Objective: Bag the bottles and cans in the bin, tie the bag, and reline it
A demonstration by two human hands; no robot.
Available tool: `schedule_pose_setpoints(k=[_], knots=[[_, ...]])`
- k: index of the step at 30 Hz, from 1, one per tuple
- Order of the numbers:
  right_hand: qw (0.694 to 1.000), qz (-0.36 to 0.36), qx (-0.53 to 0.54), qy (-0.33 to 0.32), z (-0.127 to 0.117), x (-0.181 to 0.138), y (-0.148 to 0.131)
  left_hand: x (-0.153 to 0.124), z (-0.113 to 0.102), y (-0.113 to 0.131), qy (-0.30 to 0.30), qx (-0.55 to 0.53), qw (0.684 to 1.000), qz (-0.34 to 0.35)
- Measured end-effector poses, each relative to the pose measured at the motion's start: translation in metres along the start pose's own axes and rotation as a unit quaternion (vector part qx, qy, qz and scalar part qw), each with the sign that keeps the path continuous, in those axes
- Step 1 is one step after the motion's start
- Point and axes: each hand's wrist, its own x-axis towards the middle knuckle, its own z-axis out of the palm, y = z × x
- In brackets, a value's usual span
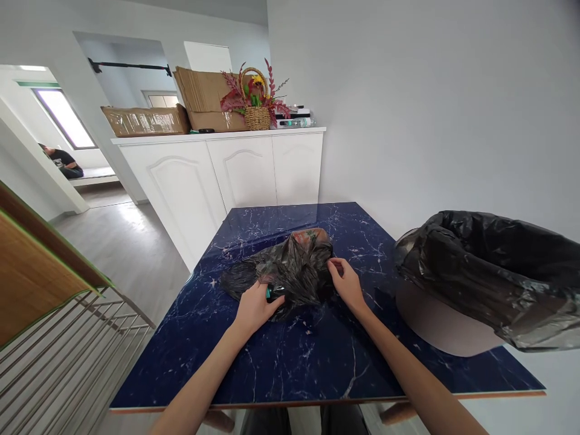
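Note:
A crumpled black plastic bag (299, 269) lies in the middle of the blue marbled table (281, 362). Something reddish with a green pattern shows at the bag's far end, and a bit of teal shows near my left fingers; I cannot make out what either is. My left hand (258, 305) rests on the bag's near left side, thumb and fingers curled on the plastic. At the bag's right edge, my right hand (347, 281) pinches the plastic between thumb and fingertips.
On the table's right stands a bin (444, 320) lined with a black bag. Behind the table a white cabinet (244, 169) carries cardboard boxes (145, 121) and a flower basket (257, 118). A metal rack (67, 344) is at left; a person (66, 162) sits in a far room.

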Motion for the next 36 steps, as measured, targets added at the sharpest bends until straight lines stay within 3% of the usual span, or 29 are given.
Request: schedule_pose_setpoints(k=[7,13,18,22,25,29,33,36], knots=[[1.000,0.005,-0.014,0.002,0.000,0.000,0.000,-0.002,-0.006,0.010,0.032,-0.092,0.994,-0.047],[1.000,0.013,-0.027,-0.010,0.000,-0.001,-0.001,0.001,-0.012,0.014,0.065,-0.231,0.969,-0.060],[0.999,0.007,-0.029,-0.016,0.001,-0.001,-0.001,0.005,-0.009,0.009,0.083,-0.367,0.920,-0.105],[0.999,0.002,-0.032,-0.014,0.002,0.000,0.000,0.008,-0.016,0.002,0.146,-0.464,0.861,-0.145],[0.999,-0.003,-0.036,-0.016,0.002,0.001,0.001,0.014,-0.042,-0.007,0.204,-0.513,0.820,-0.150],[0.999,-0.009,-0.042,-0.022,0.003,0.000,0.001,0.027,-0.102,-0.014,0.296,-0.522,0.791,-0.119],[0.998,-0.013,-0.043,-0.031,0.004,-0.001,0.000,0.041,-0.156,-0.011,0.414,-0.341,0.844,-0.005],[0.998,-0.016,-0.043,-0.035,0.003,-0.001,-0.001,0.048,-0.173,-0.017,0.409,-0.270,0.872,0.005]])
